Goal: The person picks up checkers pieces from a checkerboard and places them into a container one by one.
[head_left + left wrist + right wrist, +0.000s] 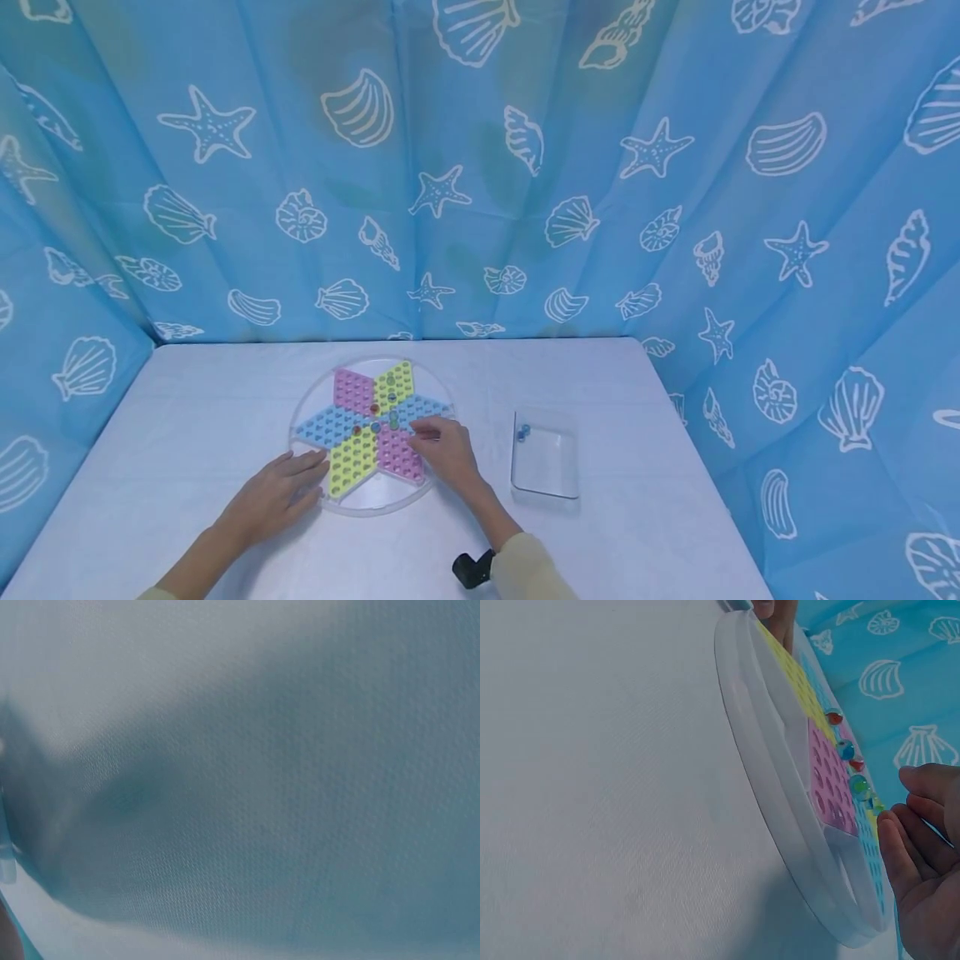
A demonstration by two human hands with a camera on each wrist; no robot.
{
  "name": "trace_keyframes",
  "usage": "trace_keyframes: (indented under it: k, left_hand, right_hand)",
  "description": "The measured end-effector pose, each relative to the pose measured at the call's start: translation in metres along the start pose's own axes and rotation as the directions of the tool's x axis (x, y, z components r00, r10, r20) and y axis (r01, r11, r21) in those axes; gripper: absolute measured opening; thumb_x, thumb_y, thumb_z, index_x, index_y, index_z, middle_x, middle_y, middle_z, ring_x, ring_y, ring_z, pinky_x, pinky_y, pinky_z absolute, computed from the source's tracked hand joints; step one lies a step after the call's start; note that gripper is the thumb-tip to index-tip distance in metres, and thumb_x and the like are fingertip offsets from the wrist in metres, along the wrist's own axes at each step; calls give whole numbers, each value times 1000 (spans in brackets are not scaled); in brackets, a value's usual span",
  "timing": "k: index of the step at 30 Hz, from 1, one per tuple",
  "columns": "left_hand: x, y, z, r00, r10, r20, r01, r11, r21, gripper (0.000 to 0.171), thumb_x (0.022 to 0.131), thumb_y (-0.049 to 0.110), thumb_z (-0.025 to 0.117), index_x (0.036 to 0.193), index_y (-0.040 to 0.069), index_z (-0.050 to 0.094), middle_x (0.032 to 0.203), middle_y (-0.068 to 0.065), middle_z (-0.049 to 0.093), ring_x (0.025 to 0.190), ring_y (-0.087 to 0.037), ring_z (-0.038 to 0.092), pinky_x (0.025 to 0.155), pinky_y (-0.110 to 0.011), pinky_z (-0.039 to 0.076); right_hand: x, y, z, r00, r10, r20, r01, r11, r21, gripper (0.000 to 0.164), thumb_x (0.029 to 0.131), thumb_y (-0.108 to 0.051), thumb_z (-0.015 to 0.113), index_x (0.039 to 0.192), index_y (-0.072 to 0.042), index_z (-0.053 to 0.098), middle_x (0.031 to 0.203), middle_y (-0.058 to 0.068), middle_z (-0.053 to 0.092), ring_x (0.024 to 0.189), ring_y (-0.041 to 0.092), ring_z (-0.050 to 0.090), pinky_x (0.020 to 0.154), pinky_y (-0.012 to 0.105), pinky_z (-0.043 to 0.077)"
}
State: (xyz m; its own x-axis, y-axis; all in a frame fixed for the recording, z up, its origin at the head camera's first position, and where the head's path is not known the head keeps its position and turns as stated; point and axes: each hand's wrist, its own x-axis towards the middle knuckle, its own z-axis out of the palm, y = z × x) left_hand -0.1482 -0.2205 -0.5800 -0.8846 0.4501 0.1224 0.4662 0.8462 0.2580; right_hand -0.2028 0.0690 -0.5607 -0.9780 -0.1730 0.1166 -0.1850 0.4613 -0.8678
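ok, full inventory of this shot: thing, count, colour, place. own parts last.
star board: 1, pink/yellow/blue on round pale base, table, left of tray
board marbles: at least 6, mixed red/blue/green, around board centre and far yellow point
tray: 1, clear, right of board
tray marbles: at least 2, blue, tray's far-left corner
table: 1, white, under everything
curtain: blue, white sea-life print, behind and both sides
black object: 1, black, by right sleeve
sleeves: 2, pale yellow, near edge
left grip: 1, bare, board's near-left edge
right grip: 1, bare, board's right side
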Motion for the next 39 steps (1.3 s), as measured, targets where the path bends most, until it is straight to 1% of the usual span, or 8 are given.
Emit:
trace_keyframes:
  k: [4,9,12,15,20,24,30,39]
  left_hand:
    - [0,-1,1,1000,6,-11,-6,1000,7,38,96,29,64,127,7,68,137,-9,60,127,-29,56,111,-56,37]
    - [0,-1,1,1000,9,-23,-9,1000,7,37,96,27,65,127,6,68,138,-9,60,127,-29,56,111,-56,36]
    - [-1,-1,0,1000,13,-27,-13,1000,6,37,96,27,65,126,6,68,138,-9,60,126,-29,56,111,-56,37]
    - [-2,-1,-1,998,33,-47,-33,999,9,37,95,26,66,125,5,69,136,-10,61,125,-30,57,109,-56,39]
    - [-1,-3,-1,996,52,-70,-50,999,22,36,95,26,65,125,5,68,136,-10,61,124,-30,57,109,-56,39]
    - [-1,-3,-1,997,48,-67,-47,999,14,36,96,27,64,126,6,68,136,-10,61,125,-29,57,110,-55,38]
    - [-2,-1,-2,995,62,-76,-63,998,-12,36,98,27,61,124,3,68,135,-12,62,124,-30,58,109,-57,39]
    - [-2,-2,0,996,53,-66,-51,998,24,37,98,29,61,126,6,68,136,-9,61,125,-29,57,110,-54,39]
  right_hand:
    - [6,-2,8,999,32,-4,-32,999,-30,23,89,-14,74,111,-7,73,104,3,74,95,14,69,81,21,57]
    - [14,-2,15,999,38,-9,-38,997,-60,22,89,-15,75,110,-8,74,102,3,74,94,15,70,81,22,58]
    - [17,0,19,999,54,-6,-55,997,-58,22,89,-15,75,109,-8,74,101,3,74,93,14,70,80,21,58]
    - [19,1,23,997,79,-6,-80,996,-48,22,88,-15,75,109,-8,74,99,1,74,91,12,69,78,20,57]
    - [23,2,29,996,87,-33,-88,995,-45,21,87,-15,76,106,-8,74,91,-2,72,82,7,67,72,19,56]
    - [23,2,34,994,88,-65,-93,992,-88,20,86,-17,78,103,-9,75,86,-5,70,78,5,64,70,19,56]
    - [24,1,39,993,58,-105,-77,980,-181,19,85,-22,79,99,-10,76,83,-5,69,74,7,62,70,23,55]
    - [28,3,45,986,71,-151,-104,969,-224,19,82,-28,82,90,-13,75,75,-9,65,69,5,60,66,24,54]
